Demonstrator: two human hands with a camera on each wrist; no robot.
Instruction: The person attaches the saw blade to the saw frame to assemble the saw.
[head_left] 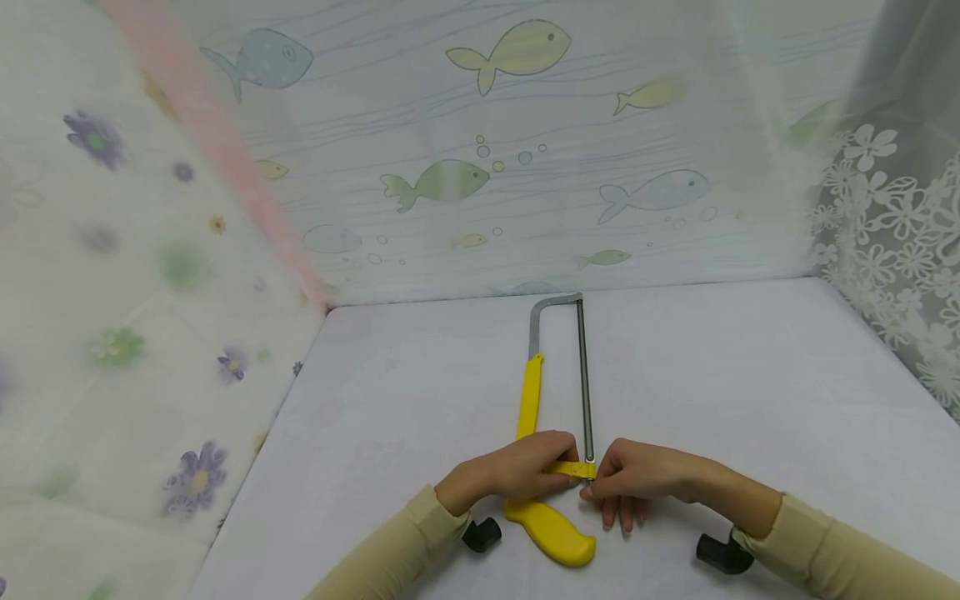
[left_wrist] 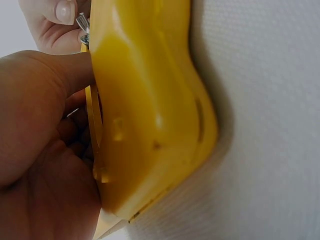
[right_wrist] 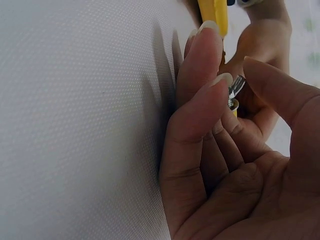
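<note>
A hacksaw (head_left: 530, 392) with a yellow handle (head_left: 557, 535) and grey front frame lies on the white table, its far end pointing away from me. Its straight blade side (head_left: 585, 379) runs along the right. My left hand (head_left: 521, 468) grips the yellow frame just above the handle, with the thumb against it in the left wrist view. At the near end of the blade, a small silver wing nut (right_wrist: 237, 87) sits between the thumb and fingers of my right hand (head_left: 645, 475). The right hand's other fingers hang curled near the table. The left palm partly hides the frame.
White cloth covers the table (head_left: 420, 367). A fish-print curtain (head_left: 510, 133) hangs behind it, a flowered curtain (head_left: 135, 283) on the left and white lace (head_left: 885, 200) on the right. Black wrist devices (head_left: 482, 534) show beneath both sleeves.
</note>
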